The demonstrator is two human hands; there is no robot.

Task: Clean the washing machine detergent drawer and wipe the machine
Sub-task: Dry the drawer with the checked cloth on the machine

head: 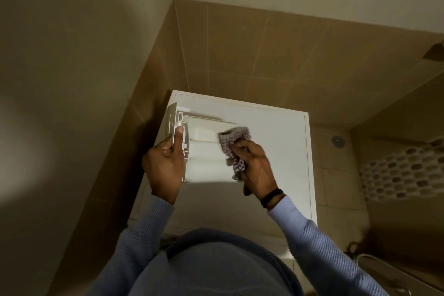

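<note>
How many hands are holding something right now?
2. The left hand grips the detergent drawer by its front panel, above the washing machine; the right hand holds the checkered cloth against the drawer's other end.

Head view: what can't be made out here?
Detergent drawer: compartments overexposed and soft in the head view; residue cannot be told.
Washing machine: front and drawer slot hidden below the person's torso; only the top shows.
Right hand: fingertips covered by the checked cloth it grips.
Left hand: fingers hidden behind the drawer's front panel.
Dark object at the right edge: cut off by the frame.
</note>
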